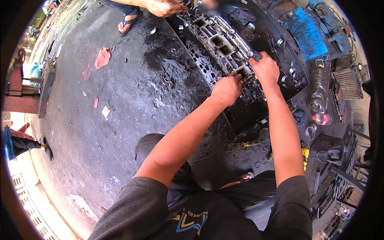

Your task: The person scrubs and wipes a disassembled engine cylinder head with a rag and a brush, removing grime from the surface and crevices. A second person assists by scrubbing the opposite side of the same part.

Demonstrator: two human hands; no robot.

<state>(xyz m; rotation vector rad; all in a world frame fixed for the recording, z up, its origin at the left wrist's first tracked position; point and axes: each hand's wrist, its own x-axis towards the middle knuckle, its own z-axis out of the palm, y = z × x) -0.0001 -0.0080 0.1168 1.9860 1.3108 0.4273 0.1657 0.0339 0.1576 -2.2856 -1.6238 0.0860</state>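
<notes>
Oil-stained workshop floor [132, 104], black sheet [244, 116] on it, cylinder head [236, 38] over the sheet, running away lengthwise; can't tell if lifted or resting. Silvery perforated gasket [202, 64] just left of the head, dark rag [175, 69] farther left, blue plate [306, 34] well right. Left hand [227, 89] at the head's near end: fingertips bunched by the nearest port [243, 72], can't tell if clamped. Right hand [266, 71] on its near right edge: thumb on top, fingers curled round, looks gripped. Co-worker's hand [166, 7] at its far end. Probably best: match height at both ends, avoid twisting, keep fingertips clear of the underside and any sharp edges.
</notes>
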